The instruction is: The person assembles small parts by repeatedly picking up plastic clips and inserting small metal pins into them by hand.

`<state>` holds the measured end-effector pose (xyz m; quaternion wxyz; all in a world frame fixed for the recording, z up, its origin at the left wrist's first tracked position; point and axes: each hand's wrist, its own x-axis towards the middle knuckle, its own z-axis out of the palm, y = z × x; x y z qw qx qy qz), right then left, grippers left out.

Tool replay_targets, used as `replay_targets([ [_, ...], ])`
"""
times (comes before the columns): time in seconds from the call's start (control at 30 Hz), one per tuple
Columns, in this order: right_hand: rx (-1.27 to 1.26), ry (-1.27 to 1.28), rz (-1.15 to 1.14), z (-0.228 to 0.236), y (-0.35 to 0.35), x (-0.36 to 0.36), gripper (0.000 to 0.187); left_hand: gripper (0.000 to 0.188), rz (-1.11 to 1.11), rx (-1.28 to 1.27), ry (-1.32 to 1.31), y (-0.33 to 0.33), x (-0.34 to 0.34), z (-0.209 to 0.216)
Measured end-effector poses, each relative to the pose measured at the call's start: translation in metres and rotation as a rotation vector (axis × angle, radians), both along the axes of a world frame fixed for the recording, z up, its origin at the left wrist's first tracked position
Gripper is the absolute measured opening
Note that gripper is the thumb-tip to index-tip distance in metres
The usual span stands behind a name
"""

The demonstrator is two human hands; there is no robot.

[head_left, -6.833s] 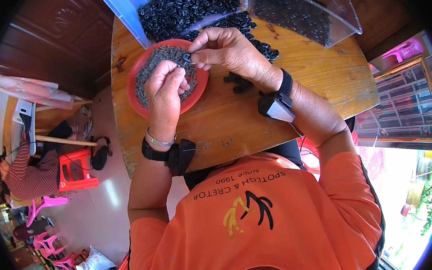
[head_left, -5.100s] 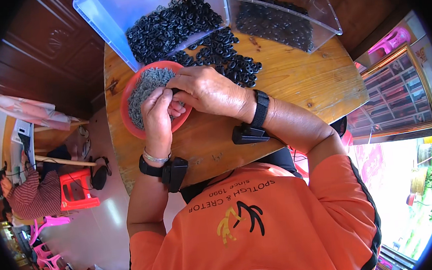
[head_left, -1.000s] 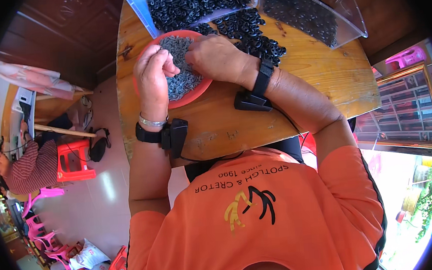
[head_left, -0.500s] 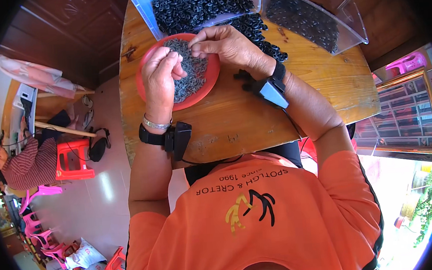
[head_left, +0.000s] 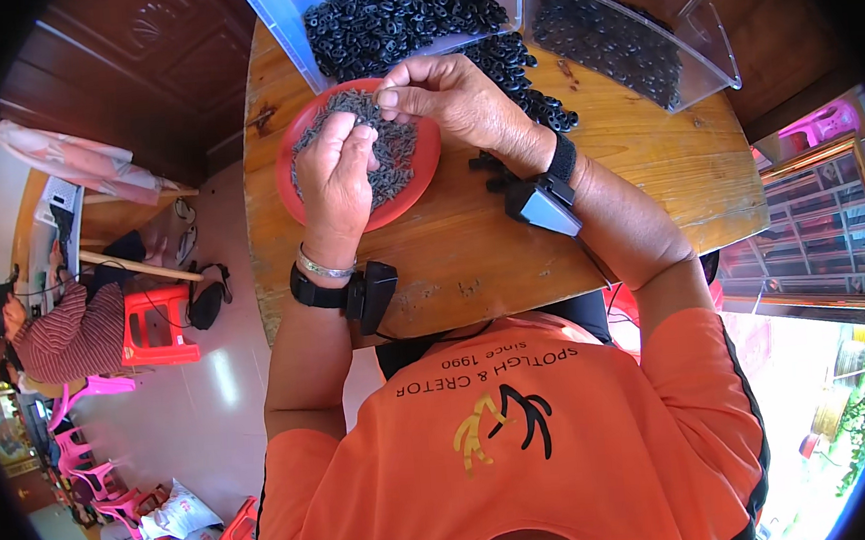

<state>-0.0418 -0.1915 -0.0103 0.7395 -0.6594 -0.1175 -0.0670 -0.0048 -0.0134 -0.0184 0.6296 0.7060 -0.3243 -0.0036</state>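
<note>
Both my hands are over a red plastic bowl [head_left: 430, 175] heaped with small, thin grey pieces [head_left: 400, 157]. My left hand [head_left: 337, 171] is closed, thumb against the curled fingers, and whatever it holds is hidden. Close by on its right, my right hand [head_left: 456, 100] pinches with thumb and forefinger; anything between those tips is too small to make out. Behind the bowl, a clear bin [head_left: 281, 35] holds a pile of small black oval pieces with holes [head_left: 405, 16]. More black pieces [head_left: 514, 74] lie spilled on the table beside the right wrist.
A second clear bin [head_left: 709, 65] with black pieces stands at the far right of the wooden table [head_left: 647, 175]. Devices are strapped to both wrists. Off to the left, a person in a striped top [head_left: 81, 330] sits near a red stool [head_left: 156, 329].
My left hand has shifted slightly right and down, closer to my right hand. The right fingers have stayed pinched over the bowl. The whole view has moved a little.
</note>
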Motion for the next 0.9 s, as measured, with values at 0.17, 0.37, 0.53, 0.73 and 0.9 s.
replay_targets([
  [0.17,-0.095,-0.056,-0.037,0.003,0.007,-0.004,0.012,0.015,0.004,0.053,-0.105,0.002,0.001,-0.001],
  [0.37,-0.157,-0.075,-0.060,0.002,0.010,-0.006,0.010,0.017,-0.005,0.041,-0.070,0.002,0.000,-0.005],
  [0.53,-0.324,-0.103,-0.139,0.009,0.016,-0.011,0.009,0.018,-0.029,0.026,0.038,0.002,-0.003,-0.005],
  [0.73,-0.238,-0.076,-0.141,-0.002,0.017,-0.011,0.010,0.019,-0.069,-0.134,0.218,-0.005,-0.007,-0.006],
  [0.9,-0.233,-0.055,-0.107,-0.001,0.011,-0.005,0.016,0.021,-0.062,-0.105,0.225,-0.003,0.000,-0.006],
])
